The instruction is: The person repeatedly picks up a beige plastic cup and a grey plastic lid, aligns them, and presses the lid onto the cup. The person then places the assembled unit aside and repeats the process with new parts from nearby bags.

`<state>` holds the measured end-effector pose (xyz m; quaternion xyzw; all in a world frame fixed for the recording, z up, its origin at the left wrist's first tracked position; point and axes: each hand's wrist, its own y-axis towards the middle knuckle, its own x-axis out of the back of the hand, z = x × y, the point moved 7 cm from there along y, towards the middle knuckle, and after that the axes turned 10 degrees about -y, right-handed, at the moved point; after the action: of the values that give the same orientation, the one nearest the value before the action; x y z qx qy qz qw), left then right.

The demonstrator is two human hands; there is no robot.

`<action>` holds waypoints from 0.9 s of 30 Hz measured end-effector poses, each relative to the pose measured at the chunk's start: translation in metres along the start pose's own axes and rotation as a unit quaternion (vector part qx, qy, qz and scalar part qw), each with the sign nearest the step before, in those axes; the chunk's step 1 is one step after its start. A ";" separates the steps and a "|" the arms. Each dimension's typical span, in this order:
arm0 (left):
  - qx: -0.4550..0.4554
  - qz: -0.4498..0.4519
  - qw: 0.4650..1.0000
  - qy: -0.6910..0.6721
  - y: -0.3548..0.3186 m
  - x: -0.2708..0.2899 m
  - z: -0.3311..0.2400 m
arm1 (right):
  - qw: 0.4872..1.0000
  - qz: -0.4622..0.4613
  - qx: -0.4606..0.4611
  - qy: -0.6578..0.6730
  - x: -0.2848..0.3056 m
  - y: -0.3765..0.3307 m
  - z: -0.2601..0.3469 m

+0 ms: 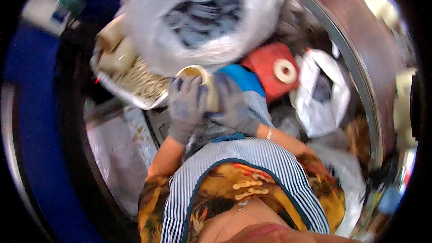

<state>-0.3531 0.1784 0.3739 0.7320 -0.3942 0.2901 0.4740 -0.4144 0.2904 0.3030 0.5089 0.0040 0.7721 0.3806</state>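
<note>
A cream-coloured hollow cylinder (212, 91), like a cup or tube with a round rim, is held upright or slightly tilted in front of my body. My left hand (185, 105), in a grey work glove, wraps its near left side. Gloved the same way, my right hand (234, 103) presses against its right side, with the fingers partly blurred by motion. What lies inside the cylinder is hidden. Just beyond my hands sits a large white plastic bag (148, 31) with many dark grey round pieces (207, 11) in it.
Left of the bag, a white-lined container (121, 96) holds thin tan pieces (143, 80) and larger cream cylinders (118, 58). To the right are a red object (265, 65) with a cream ring (285, 71) on it and a smaller white bag (312, 114). A curved metal edge (355, 54) bounds the right side.
</note>
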 end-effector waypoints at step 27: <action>0.262 0.045 0.046 -0.963 -0.032 -0.012 0.067 | 0.963 0.077 0.168 0.194 0.003 -0.010 -0.007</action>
<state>-0.3285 0.1281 0.3233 0.4196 -0.4314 -0.5670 -0.5625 -0.4144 0.3018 0.2979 0.4049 0.1681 0.8713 0.2205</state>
